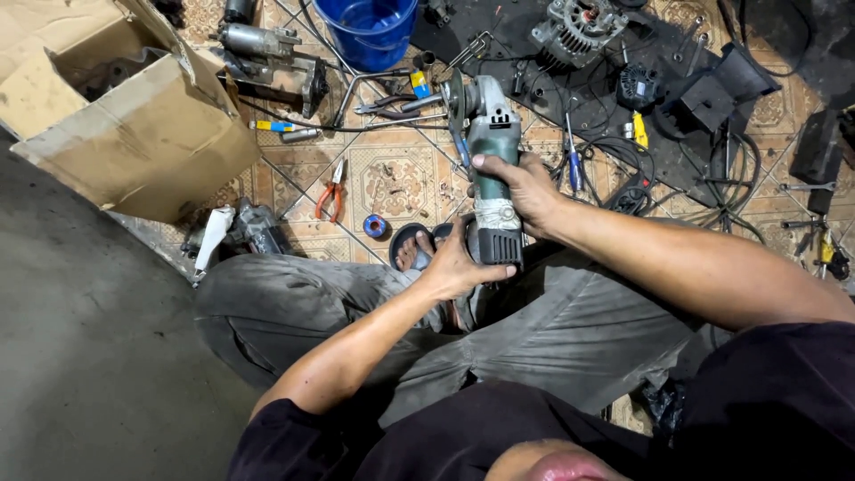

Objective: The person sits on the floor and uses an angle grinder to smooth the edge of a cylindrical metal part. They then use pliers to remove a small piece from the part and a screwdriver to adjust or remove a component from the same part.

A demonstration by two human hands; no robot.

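A green and grey angle grinder (488, 134) is held upright over my lap, its disc end pointing away from me. My right hand (525, 189) wraps around the middle of its body. My left hand (456, 264) cups the dark rear end of the grinder from below. I sit on the floor with my knees bent and a sandalled foot (415, 252) just under the tool.
An open cardboard box (134, 116) stands at the left. A blue bucket (370, 31), a starter motor (267, 53), red-handled pliers (331, 191), a blue tape roll (375, 226), an alternator (577, 28), screwdrivers and black cables lie on the patterned tile floor ahead.
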